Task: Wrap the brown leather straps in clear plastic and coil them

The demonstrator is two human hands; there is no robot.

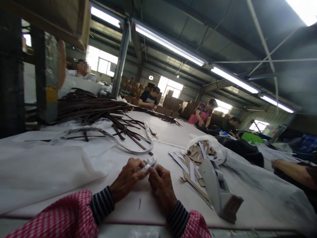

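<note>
My left hand (130, 177) and my right hand (162, 186) meet over the white table, fingers closed. Between them is a crumpled clear plastic wrapper (150, 162), pinched from both sides; what lies inside it is partly hidden by my fingers. Just beyond, a dark strap in a clear plastic sleeve (119, 147) curves across the tabletop. A short dark thread-like piece (139, 203) lies below my hands. To the right of my right hand are loose beige and white strips (194, 175) and a grey tape dispenser (215, 188).
Many dark brown straps (99, 107) are heaped at the back left, beside a metal post. A clear plastic bag (219, 148) holds more strips. White sheeting (49, 172) covers the left side. Co-workers stand along the tables; one's forearm (292, 172) shows at the right edge.
</note>
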